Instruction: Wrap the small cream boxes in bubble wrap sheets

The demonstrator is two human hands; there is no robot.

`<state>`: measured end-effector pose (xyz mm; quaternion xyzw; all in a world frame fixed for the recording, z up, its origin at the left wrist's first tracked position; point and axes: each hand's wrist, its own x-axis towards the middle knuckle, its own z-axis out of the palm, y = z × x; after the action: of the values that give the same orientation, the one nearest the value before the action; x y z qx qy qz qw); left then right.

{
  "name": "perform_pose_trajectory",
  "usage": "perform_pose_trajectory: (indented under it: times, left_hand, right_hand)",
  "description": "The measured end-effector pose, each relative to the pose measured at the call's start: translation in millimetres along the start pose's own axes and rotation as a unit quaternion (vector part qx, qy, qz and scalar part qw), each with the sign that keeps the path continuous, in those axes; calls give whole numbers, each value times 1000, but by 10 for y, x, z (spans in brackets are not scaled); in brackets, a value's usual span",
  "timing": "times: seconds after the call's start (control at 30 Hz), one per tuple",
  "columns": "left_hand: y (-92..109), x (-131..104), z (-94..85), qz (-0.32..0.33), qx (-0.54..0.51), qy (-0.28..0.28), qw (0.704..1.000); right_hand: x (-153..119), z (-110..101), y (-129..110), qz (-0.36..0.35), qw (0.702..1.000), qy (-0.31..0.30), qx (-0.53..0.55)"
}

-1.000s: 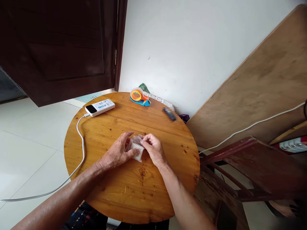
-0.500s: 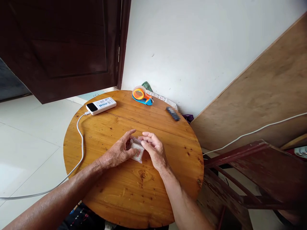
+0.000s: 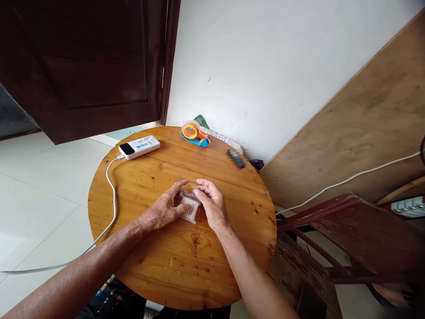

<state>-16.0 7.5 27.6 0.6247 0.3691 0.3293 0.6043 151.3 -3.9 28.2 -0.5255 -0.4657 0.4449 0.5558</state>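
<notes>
A small clear plastic packet with a pale, flat content and red print lies between my hands, over the middle of the round wooden table. My left hand grips its left side, the thumb across the front and the index finger stretched out behind. My right hand pinches the loose, crumpled film at the packet's upper right edge between thumb and fingers. What the packet contains is too small to make out.
At the table's far left lies a white power bank with a white cable trailing to the floor. An orange and blue tape dispenser and a blurred dark object lie near the wall. A reddish wooden chair stands right.
My right hand has shifted slightly up and left with the film edge, and the packet tilts a little differently. The camera view has moved slightly.
</notes>
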Motion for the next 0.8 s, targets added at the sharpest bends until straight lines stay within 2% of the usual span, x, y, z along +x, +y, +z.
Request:
perform_pose_trajectory:
  times: [0.33, 0.47, 0.8]
  left_hand:
    - [-97, 50, 11, 41, -38, -8, 998]
    - [-118, 62, 9, 38, -33, -8, 999]
    - [-112, 69, -13, 40, 6, -8, 999]
  right_hand:
    - [-4, 106, -160, 11, 1000, 16, 15]
    - [-14, 104, -196, 3, 999, 25, 23]
    - [-18, 100, -201, -50, 998, 34, -18]
